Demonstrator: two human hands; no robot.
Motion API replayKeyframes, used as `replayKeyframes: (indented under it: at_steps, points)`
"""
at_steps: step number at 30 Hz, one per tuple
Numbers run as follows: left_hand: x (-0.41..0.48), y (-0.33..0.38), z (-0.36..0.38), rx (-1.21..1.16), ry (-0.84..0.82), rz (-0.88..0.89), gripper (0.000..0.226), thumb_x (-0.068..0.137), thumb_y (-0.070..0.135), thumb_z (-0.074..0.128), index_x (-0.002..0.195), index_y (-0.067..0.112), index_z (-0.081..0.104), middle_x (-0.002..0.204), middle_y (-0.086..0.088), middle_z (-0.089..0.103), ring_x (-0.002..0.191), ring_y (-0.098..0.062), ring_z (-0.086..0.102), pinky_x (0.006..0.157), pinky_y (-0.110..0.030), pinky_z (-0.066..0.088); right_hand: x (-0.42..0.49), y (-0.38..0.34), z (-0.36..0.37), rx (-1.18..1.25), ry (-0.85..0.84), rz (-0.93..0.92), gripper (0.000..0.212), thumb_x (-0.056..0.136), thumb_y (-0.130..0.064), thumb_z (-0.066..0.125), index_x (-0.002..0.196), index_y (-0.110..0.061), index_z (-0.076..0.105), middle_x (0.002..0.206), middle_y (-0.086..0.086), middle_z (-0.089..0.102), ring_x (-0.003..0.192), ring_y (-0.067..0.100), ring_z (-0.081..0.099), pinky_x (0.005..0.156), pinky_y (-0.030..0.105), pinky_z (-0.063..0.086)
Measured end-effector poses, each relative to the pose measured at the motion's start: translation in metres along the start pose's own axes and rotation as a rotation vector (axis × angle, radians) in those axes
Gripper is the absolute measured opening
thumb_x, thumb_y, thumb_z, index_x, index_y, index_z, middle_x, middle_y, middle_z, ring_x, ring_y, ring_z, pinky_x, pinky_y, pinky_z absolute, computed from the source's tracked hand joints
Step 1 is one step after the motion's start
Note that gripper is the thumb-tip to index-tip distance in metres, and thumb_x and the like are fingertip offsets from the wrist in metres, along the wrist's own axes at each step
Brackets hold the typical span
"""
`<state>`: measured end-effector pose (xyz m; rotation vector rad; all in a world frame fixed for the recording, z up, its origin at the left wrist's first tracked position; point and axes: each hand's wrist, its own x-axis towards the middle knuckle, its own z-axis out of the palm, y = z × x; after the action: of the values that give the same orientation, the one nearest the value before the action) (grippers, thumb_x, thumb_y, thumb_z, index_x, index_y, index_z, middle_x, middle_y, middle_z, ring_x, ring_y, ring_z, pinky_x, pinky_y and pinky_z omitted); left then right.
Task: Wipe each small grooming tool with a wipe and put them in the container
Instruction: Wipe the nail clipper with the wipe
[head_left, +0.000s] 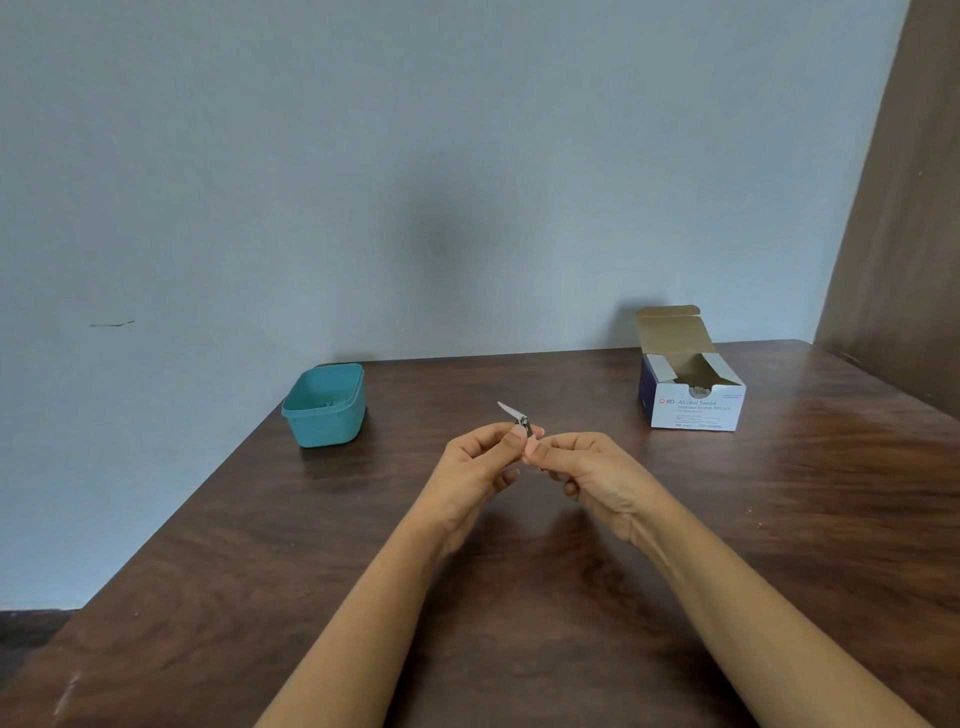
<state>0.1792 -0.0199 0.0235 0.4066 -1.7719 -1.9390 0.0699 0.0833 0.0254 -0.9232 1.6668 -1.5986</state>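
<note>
The container (324, 406) is teal, plain. The box of alcohol swabs (693, 400) is white in front with dark purple sides and a brown cardboard inside. The table (519, 597) is dark brown wood grain. The small tool (515, 414) looks silvery metal. The wall (415, 156) is pale blue-grey.

A dark brown, wood-grain worktop (260, 571) with a glossy sheen stands against a plain, pale blue-grey wall (363, 156) that bears a short dark mark (111, 323) at the left, while a brown wooden panel (904, 208) rises along the right edge.
</note>
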Motion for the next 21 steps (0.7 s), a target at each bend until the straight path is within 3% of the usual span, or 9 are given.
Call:
replayKeyframes:
  at_steps: [3, 9, 15, 18, 21]
  points:
    - [0.0004, 0.0004, -0.0020, -0.039, 0.006, -0.011, 0.023, 0.091, 0.022, 0.058, 0.106, 0.009, 0.070, 0.105, -0.005, 0.068, 0.093, -0.010, 0.057, 0.079, -0.022, 0.045, 0.0000, 0.0012, 0.0007, 0.041, -0.026, 0.039, 0.014, 0.082, -0.026, 0.072, 0.082, -0.013, 0.078, 0.069, -0.001, 0.049, 0.063, 0.007, 0.035, 0.058, 0.023, 0.028]
    - [-0.0012, 0.0000, -0.0040, -0.043, -0.024, -0.010, 0.032, 0.078, 0.034, 0.064, 0.104, 0.017, 0.072, 0.106, -0.004, 0.067, 0.098, -0.016, 0.055, 0.084, -0.028, 0.044, 0.0003, -0.0007, -0.0023, 0.074, -0.036, 0.126, 0.006, 0.079, -0.013, 0.074, 0.077, -0.015, 0.079, 0.072, -0.002, 0.062, 0.067, 0.009, 0.039, 0.059, 0.023, 0.030]
    - [0.0003, 0.0003, -0.0052, -0.126, -0.014, 0.005, 0.028, 0.082, 0.027, 0.062, 0.104, 0.011, 0.069, 0.087, 0.001, 0.063, 0.081, -0.008, 0.056, 0.077, -0.022, 0.044, 0.0003, 0.0002, -0.0024, -0.008, -0.027, 0.103, 0.015, 0.079, -0.028, 0.073, 0.082, -0.015, 0.079, 0.065, -0.008, 0.060, 0.065, 0.007, 0.037, 0.059, 0.023, 0.029]
    - [-0.0006, 0.0001, -0.0053, -0.133, -0.014, -0.004, 0.020, 0.088, 0.022, 0.059, 0.102, 0.012, 0.069, 0.083, 0.002, 0.064, 0.074, -0.005, 0.059, 0.074, -0.019, 0.048, 0.0018, 0.0000, -0.0015, -0.008, -0.048, 0.113, 0.014, 0.083, -0.023, 0.069, 0.087, -0.013, 0.078, 0.056, -0.011, 0.052, 0.062, 0.005, 0.036, 0.058, 0.022, 0.028]
    - [-0.0021, 0.0007, -0.0039, -0.120, 0.001, -0.014, 0.021, 0.082, 0.026, 0.063, 0.097, 0.015, 0.073, 0.084, 0.002, 0.065, 0.072, -0.004, 0.058, 0.075, -0.020, 0.047, 0.0020, 0.0002, -0.0022, 0.004, -0.058, 0.129, 0.011, 0.082, -0.016, 0.069, 0.086, -0.013, 0.079, 0.061, -0.009, 0.054, 0.062, 0.005, 0.036, 0.058, 0.021, 0.028]
